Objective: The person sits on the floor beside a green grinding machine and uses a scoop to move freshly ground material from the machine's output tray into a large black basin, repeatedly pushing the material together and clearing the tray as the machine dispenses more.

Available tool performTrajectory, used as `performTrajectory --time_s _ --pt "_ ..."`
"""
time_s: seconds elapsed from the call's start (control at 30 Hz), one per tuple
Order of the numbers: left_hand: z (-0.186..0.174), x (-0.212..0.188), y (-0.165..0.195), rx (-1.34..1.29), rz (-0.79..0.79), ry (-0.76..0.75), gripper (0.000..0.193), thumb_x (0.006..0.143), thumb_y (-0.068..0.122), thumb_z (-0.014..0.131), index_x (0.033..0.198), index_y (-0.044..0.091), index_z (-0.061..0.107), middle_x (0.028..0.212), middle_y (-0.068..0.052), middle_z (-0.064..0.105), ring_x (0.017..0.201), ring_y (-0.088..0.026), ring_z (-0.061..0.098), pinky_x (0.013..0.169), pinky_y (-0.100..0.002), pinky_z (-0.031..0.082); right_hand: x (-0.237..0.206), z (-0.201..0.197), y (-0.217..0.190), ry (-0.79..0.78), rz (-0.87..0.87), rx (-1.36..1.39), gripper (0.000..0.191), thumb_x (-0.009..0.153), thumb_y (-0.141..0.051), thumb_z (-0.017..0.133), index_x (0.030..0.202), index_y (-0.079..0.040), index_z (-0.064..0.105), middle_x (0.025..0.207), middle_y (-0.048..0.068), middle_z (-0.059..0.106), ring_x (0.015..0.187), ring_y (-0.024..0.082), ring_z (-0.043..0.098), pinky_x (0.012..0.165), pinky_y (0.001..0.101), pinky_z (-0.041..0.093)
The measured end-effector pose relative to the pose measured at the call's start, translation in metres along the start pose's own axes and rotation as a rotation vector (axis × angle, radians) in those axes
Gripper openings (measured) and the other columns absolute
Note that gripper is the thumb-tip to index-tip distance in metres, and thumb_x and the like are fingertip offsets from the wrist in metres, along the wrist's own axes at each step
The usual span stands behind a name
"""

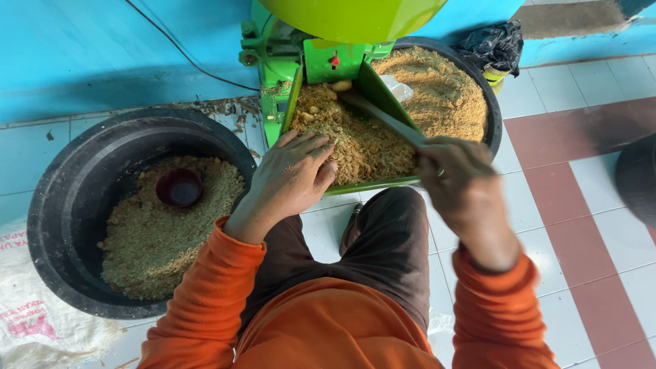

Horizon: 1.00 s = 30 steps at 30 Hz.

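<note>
Near the middle of the frame sits a green tray (383, 92) full of crumbly brown meal (355, 140). The tray belongs to a green machine (273, 48) at the top of the frame. The left hand (294, 174) lies flat on the meal at the tray's lower left part, fingers spread and loose, gripping nothing. The right hand (454, 167) is just right of it, at the tray's lower right edge, and it is closed around the end of a stick (383, 117). The stick is long and thin. It runs from the right hand up and to the left, and its far tip points at the machine's mouth, where a pale lump (342, 86) sits. The right hand is blurry. Both hands touch the tray's load, so the meal is right under them. At the left of the frame a black tub (61, 205) holds greener meal and a small dark red cup (179, 188). Behind the tray, another black tub (493, 116) holds more brown meal.
</note>
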<state>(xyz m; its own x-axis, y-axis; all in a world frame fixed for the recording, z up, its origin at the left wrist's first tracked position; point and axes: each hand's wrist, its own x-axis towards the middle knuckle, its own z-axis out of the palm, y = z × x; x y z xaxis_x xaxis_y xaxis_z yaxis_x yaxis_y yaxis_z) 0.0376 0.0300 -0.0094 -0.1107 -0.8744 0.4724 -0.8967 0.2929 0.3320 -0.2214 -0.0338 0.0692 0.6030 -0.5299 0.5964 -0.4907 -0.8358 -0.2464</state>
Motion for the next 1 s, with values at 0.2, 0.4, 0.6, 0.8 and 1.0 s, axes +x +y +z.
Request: performTrajectory --time_s 0.2,0.4,0.6,0.8,1.0 --pt "0.001 0.000 0.001 -0.023 -0.016 -0.007 0.029 0.094 0.021 0.064 0.111 -0.001 0.074 0.121 -0.012 0.073 0.117 -0.028 0.065 0.111 -0.042 0.042 -0.010 -0.056 -0.020 0.005 0.075 -0.053 0.015 0.093 0.003 0.075 0.108 0.000 0.069 0.109 0.012 0.074 0.100 0.028 0.072 0.088 0.0366 0.058" --pt "0.001 0.000 0.000 -0.035 -0.001 0.019 0.030 0.095 0.021 0.064 0.111 -0.001 0.074 0.122 -0.013 0.072 0.118 -0.028 0.065 0.111 -0.043 0.042 0.004 -0.014 -0.013 0.003 0.002 -0.033 0.014 0.091 0.003 0.075 0.105 0.001 0.070 0.107 0.013 0.075 0.091 0.028 0.070 0.084 0.0377 0.057" --pt "0.003 0.000 -0.002 -0.022 0.006 0.010 0.031 0.094 0.022 0.064 0.111 -0.001 0.075 0.122 -0.013 0.072 0.118 -0.028 0.064 0.112 -0.043 0.042 -0.006 -0.014 -0.011 0.030 -0.038 -0.082 0.014 0.094 0.003 0.073 0.107 0.001 0.069 0.109 0.013 0.074 0.094 0.026 0.071 0.086 0.0373 0.056" --pt "0.003 0.001 -0.002 -0.007 0.007 0.000 0.030 0.095 0.022 0.064 0.110 -0.001 0.075 0.122 -0.013 0.072 0.119 -0.029 0.064 0.111 -0.044 0.041 0.007 -0.006 -0.013 0.022 -0.107 -0.093 0.013 0.095 0.003 0.075 0.106 0.002 0.069 0.110 0.014 0.075 0.094 0.024 0.071 0.084 0.0358 0.054" --pt "0.003 0.000 -0.002 -0.027 -0.002 0.017 0.031 0.093 0.022 0.065 0.111 -0.001 0.074 0.123 -0.013 0.072 0.120 -0.029 0.064 0.111 -0.044 0.041 -0.002 -0.016 -0.024 0.029 -0.103 -0.122 0.016 0.091 0.004 0.074 0.106 0.003 0.069 0.108 0.015 0.074 0.090 0.029 0.068 0.083 0.0371 0.055"
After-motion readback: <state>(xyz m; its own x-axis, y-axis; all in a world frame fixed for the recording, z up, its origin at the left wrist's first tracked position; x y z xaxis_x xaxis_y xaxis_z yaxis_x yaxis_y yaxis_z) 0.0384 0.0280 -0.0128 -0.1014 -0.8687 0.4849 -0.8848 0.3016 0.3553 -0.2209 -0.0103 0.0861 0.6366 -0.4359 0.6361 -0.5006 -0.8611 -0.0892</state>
